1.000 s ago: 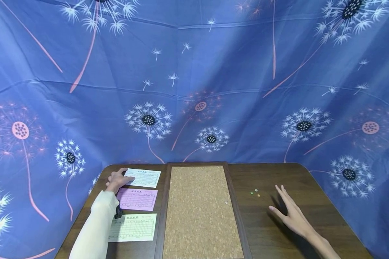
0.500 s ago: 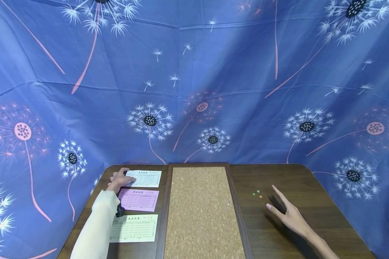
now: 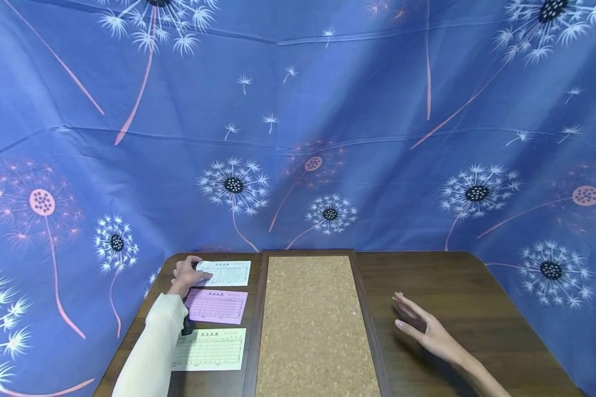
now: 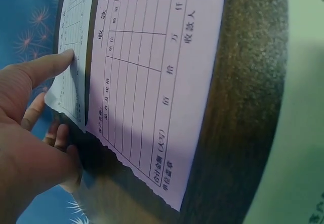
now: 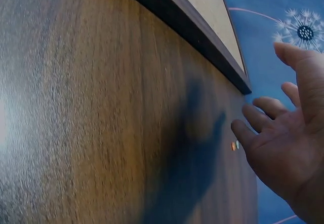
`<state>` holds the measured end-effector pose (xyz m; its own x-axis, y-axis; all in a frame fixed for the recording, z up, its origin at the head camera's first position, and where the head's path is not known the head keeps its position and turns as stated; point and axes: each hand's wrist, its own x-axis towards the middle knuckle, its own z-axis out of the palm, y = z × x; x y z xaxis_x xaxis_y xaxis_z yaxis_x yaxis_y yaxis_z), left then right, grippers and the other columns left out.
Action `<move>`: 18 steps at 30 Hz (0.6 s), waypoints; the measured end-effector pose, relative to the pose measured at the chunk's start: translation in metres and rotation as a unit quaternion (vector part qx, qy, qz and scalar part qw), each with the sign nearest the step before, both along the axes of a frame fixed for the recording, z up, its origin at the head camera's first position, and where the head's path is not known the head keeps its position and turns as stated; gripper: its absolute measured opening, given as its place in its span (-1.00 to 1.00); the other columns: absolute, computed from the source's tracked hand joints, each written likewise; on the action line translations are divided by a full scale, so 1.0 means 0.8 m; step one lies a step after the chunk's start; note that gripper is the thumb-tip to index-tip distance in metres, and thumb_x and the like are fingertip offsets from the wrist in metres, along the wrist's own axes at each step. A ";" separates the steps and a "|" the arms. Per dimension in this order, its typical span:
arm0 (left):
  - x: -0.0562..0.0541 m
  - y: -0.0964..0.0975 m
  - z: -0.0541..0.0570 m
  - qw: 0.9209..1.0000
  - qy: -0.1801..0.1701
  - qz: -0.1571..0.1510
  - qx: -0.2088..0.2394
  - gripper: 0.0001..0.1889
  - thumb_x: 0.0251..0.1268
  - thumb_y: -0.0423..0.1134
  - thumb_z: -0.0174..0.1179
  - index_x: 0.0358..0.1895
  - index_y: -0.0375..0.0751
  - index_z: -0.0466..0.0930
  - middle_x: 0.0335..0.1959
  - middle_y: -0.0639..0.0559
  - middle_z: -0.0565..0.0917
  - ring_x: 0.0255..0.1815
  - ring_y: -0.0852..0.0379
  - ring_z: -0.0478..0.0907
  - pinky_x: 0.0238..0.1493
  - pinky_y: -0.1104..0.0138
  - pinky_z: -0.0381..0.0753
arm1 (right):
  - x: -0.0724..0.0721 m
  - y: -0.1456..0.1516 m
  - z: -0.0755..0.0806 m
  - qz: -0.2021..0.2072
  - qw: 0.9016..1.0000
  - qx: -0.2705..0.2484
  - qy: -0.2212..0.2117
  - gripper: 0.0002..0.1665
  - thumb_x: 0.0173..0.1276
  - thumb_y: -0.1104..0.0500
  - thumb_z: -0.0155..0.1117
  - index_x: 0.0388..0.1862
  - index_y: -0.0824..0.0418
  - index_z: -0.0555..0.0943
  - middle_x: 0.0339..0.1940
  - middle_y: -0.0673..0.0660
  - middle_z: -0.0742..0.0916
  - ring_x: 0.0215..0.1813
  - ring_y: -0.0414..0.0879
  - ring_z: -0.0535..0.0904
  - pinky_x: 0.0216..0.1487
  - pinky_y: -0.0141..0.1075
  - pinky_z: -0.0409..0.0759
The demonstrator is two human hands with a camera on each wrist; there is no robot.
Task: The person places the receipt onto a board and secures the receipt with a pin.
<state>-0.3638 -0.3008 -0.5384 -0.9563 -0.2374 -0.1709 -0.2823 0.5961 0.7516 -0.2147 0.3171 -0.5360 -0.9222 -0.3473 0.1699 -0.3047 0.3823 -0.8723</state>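
In the head view my left hand (image 3: 184, 277) is at the left end of a pale blue receipt slip (image 3: 228, 273) at the back left. Its thumb (image 4: 53, 66) lies on top of the slip, with the other fingers curled around the torn edge, pinching it. Below lie a pink receipt slip (image 3: 217, 306) and a green receipt slip (image 3: 209, 349). Fingers spread loosely and holding nothing, my right hand (image 3: 429, 333) hovers above the table right of the corkboard (image 3: 313, 325). Beyond its fingertips, tiny coloured discs (image 5: 235, 145) sit on the wood; in the head view the hand mostly hides them.
The framed corkboard stands between both hands, its raised dark frame (image 5: 202, 36) edging the wooden table (image 3: 477, 309). A small pale spot (image 3: 354, 312) shows on the cork. Behind the table hangs a blue dandelion-print cloth (image 3: 377, 138).
My right hand has moved left and now covers most of the small discs. The left hand stays at the pale blue slip. The head view has shifted slightly.
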 end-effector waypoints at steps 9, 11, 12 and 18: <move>-0.005 0.005 -0.001 0.998 0.019 -0.013 -0.066 -0.32 0.15 -0.24 0.40 0.30 -0.39 0.33 0.21 -0.46 0.47 0.24 -0.42 0.30 0.20 -0.26 0.07 | -0.002 -0.014 -0.014 0.109 0.992 -0.056 0.044 -0.34 0.51 0.46 0.07 0.52 0.57 0.16 0.43 -0.35 0.48 0.36 -0.32 0.53 0.21 -0.52 0.54; -0.004 0.005 0.000 0.997 0.020 -0.020 -0.075 -0.30 0.19 -0.21 0.38 0.35 -0.40 0.31 0.19 -0.47 0.49 0.22 -0.42 0.35 0.20 -0.26 0.10 | -0.002 -0.015 -0.018 0.107 0.992 -0.046 0.047 -0.36 0.52 0.43 0.08 0.50 0.58 0.19 0.42 -0.27 0.50 0.34 -0.29 0.56 0.19 -0.52 0.56; -0.003 0.004 0.000 0.997 0.021 -0.024 -0.077 -0.30 0.22 -0.20 0.36 0.37 -0.41 0.31 0.19 -0.46 0.49 0.21 -0.42 0.38 0.21 -0.28 0.13 | -0.003 -0.016 -0.019 0.105 0.992 -0.041 0.048 -0.37 0.52 0.42 0.09 0.49 0.58 0.21 0.43 -0.27 0.49 0.33 -0.28 0.57 0.18 -0.52 0.56; 0.003 -0.007 0.007 0.998 0.017 -0.041 -0.034 -0.27 0.28 -0.26 0.32 0.44 -0.50 0.26 0.07 -0.39 0.51 0.03 -0.25 0.43 0.12 -0.08 0.45 | -0.005 -0.020 -0.023 0.103 0.993 -0.015 0.050 -0.37 0.52 0.38 0.12 0.48 0.58 0.24 0.43 0.40 0.52 0.32 -0.24 0.59 0.18 -0.49 0.58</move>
<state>-0.3612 -0.3061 -0.5331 -0.9780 -0.1683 -0.1233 -0.2051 0.6659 0.7173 -0.2188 0.3008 -0.5548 -0.8103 -0.5200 0.2703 -0.4594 0.2771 -0.8439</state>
